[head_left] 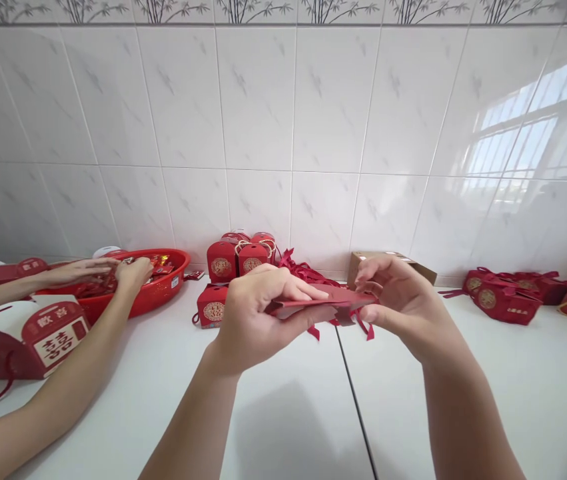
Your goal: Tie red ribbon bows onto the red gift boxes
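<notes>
In front of me a flat, folded red paper gift box (320, 303) is held above the white table, seen nearly edge-on. My left hand (263, 313) grips its left side, with the thumb below and the fingers over the top. My right hand (398, 300) is at its right end, the thumb under the edge beside a dangling red ribbon (364, 327) and the curled fingers above. Behind the hands lies a heap of red ribbons (308, 270), partly hidden. Several assembled red boxes (223, 260) with gold emblems stand stacked at the wall, behind my left hand.
To the left, another person's hands (133, 273) reach into a red plastic basin (163, 288) of wrapped sweets. A larger red-and-white box (38, 337) stands before it. An open cardboard box (423, 270) and several ribboned red boxes (500, 300) sit at right. A seam (356, 400) crosses the table.
</notes>
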Motion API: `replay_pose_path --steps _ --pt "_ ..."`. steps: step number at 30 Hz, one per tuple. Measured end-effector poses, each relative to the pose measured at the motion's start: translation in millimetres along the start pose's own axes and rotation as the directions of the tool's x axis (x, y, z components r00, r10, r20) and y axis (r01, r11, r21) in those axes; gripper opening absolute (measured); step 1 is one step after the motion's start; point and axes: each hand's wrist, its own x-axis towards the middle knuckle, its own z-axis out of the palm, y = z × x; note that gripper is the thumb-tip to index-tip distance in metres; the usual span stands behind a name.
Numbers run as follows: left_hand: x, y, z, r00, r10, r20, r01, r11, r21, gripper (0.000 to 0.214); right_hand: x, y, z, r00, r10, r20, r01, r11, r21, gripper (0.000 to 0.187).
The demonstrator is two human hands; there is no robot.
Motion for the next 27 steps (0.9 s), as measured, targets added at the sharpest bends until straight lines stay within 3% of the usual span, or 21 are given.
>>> replay_pose_path --steps 3,7,10,14,20,24,27 --pt "1 -4 -2.0 0.997 0.012 -0.081 -0.014 1.0 -0.023 0.021 -2 0 -8 1.0 -0.001 -0.02 -0.002 0.992 -0.129 0.029" --pt "1 -8 -2.5 0.973 0.041 -0.226 -0.037 0.999 0.019 0.024 -2 1 -8 0.996 0.03 0.089 0.009 0.916 -0.402 0.023" --pt "1 -9 -1.2 0.959 0.029 -0.283 -0.01 0.998 0.067 0.024 -1 2 -1 0.986 0.023 0.162 0.055 0.885 -0.462 0.012" --pt "2 -8 0.0 0.951 0.027 -0.308 -0.001 0.996 0.085 0.025 -1 -2 -2 0.99 0.025 0.135 0.04 0.886 -0.462 0.01" --pt "2 -8 -1.2 0.958 0.124 -0.26 -0.083 0.983 0.164 0.027 -5 -7 -16 0.986 -0.137 -0.095 0.11 0.962 -0.249 0.008" --pt "2 -6 4.5 0.977 0.163 -0.137 -0.15 0.983 0.102 0.022 -7 -11 -8 0.902 -0.242 -0.357 0.216 0.97 -0.111 0.007" --pt "2 -2 11.6 0.977 0.214 -0.026 -0.212 0.976 0.044 0.02 -9 -15 4 0.844 -0.261 -0.469 0.292 0.956 -0.006 0.012"
